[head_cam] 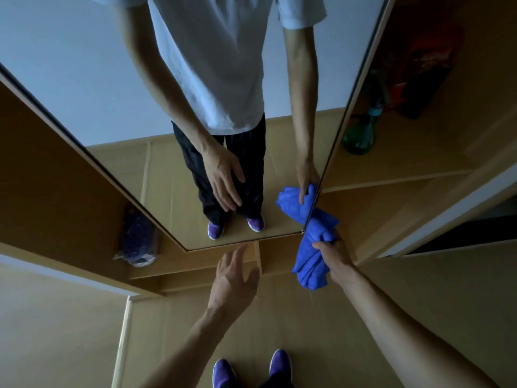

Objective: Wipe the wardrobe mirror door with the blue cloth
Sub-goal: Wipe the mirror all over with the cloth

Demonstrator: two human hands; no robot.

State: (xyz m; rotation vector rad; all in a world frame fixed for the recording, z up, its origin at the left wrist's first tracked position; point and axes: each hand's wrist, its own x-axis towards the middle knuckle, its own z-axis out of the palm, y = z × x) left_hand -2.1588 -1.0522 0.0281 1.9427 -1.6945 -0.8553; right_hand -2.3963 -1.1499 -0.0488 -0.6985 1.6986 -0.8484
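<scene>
The wardrobe mirror door (117,88) fills the upper middle of the view and reflects a person in a white shirt and dark trousers. My right hand (333,257) grips the bunched blue cloth (313,256), whose top presses against the mirror's lower right corner. The cloth's reflection shows just inside the glass. My left hand (236,275) hovers below the mirror's bottom edge, fingers spread, holding nothing.
A green glass bottle (359,135) and a dark red bag (425,68) stand on the open wardrobe shelf to the right. A plastic-wrapped purple bundle (138,238) lies on the lower left shelf. My purple shoes (223,373) stand on the wooden floor.
</scene>
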